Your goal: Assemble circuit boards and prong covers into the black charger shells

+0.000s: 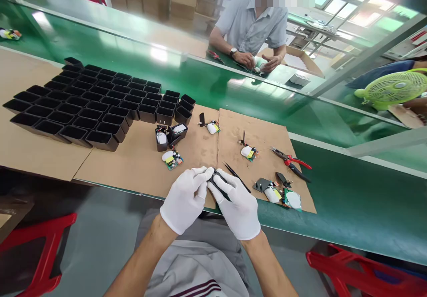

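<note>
Both my hands wear white gloves and meet over the front edge of the cardboard. My left hand (pixel 187 195) pinches one end of a small black plastic part (pixel 216 177), and my right hand (pixel 237 202) grips its other side. Fingers cover most of that part. Just beyond my right hand lie black tweezers (pixel 236 176). A circuit board with a white blob (pixel 172 158) sits past my left hand. To the right are more boards with black plates (pixel 272 194). Two black cases (pixel 161 138) with parts inside stand further back.
Rows of open black cases (pixel 80 97) fill the left side of the cardboard (pixel 133 168). Red-handled pliers (pixel 290 162) lie at the right. Across a metal rail, a co-worker (pixel 253 34) handles a white item. A green fan (pixel 395 87) stands far right, red stools below.
</note>
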{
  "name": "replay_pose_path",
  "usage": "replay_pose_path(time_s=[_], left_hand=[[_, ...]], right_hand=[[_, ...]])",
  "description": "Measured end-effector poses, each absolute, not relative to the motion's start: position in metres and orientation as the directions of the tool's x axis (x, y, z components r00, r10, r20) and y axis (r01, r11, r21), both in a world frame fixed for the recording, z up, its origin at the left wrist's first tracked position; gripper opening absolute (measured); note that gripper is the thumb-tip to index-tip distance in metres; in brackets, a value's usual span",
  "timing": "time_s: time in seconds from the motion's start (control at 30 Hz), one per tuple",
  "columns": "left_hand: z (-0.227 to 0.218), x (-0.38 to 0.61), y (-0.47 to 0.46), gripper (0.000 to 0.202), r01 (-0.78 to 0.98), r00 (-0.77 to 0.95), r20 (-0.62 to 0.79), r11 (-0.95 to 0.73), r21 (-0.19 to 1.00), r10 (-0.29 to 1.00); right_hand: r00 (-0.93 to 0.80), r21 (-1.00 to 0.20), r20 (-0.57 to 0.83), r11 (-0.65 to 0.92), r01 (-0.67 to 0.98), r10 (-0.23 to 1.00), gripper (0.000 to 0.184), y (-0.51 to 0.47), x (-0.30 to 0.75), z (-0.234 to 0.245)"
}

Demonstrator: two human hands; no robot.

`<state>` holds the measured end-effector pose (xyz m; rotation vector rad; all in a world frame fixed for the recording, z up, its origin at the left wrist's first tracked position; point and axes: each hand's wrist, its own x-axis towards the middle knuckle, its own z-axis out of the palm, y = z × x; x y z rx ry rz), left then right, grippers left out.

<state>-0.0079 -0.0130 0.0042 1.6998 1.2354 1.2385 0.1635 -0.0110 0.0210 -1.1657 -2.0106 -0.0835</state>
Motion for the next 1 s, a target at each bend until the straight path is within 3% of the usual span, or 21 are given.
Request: replay_pose_path(time_s=[0.07,0.2,0.47,0.6,0.7,0.8,0.87,0.9,1.0], left_hand=[[0.006,-0.013,-0.013,0.041,0.241,0.055,0.284,-0.289,0.927,0.957],[0.008,-0.022,-0.012,0.034,-0.044,-0.104,0.133,-0.138,0.989,0.986],[0.009,-0.017,-0.01,0.031,-0.104,-0.228,0.056,-0.081,0.991,0.972],[0.009,-0.018,-0.011,0.031,-0.085,-0.232,0.057,-0.078,0.993,0.971],[0.007,-0.018,-0.014,0.031,-0.075,-0.224,0.058,-0.076,0.994,0.973],[0.005,-0.018,-0.017,0.032,-0.065,-0.216,0.047,-0.062,0.996,0.975],[0.004,-0.018,-0.018,0.033,-0.049,-0.206,0.037,-0.048,0.998,0.978],[0.004,-0.017,-0.019,0.033,-0.039,-0.202,0.032,-0.041,0.998,0.979],[0.005,-0.017,-0.02,0.031,-0.025,-0.198,0.037,-0.042,0.999,0.98]], right_hand=[[-0.238,-0.313,0.679,0.567,0.762,0.694,0.032,-0.013,0.161,0.029],[-0.13,-0.359,0.695,0.498,0.79,0.707,0.045,-0.021,0.153,0.036],[0.026,-0.613,0.51,0.342,0.712,0.86,0.016,-0.021,0.14,0.005],[0.214,-0.811,0.376,0.208,0.547,0.902,0.024,-0.023,0.147,0.019],[0.238,-0.893,0.255,0.135,0.429,0.937,0.034,-0.028,0.154,0.034],[0.21,-0.999,0.036,0.031,0.024,0.977,0.036,-0.034,0.156,0.048],[0.141,-0.956,-0.112,-0.068,-0.287,0.984,0.034,-0.039,0.154,0.054],[0.119,-0.932,-0.145,-0.095,-0.35,0.982,0.034,-0.04,0.152,0.057],[0.2,-0.985,-0.099,-0.068,-0.157,0.975,0.038,-0.041,0.146,0.062]])
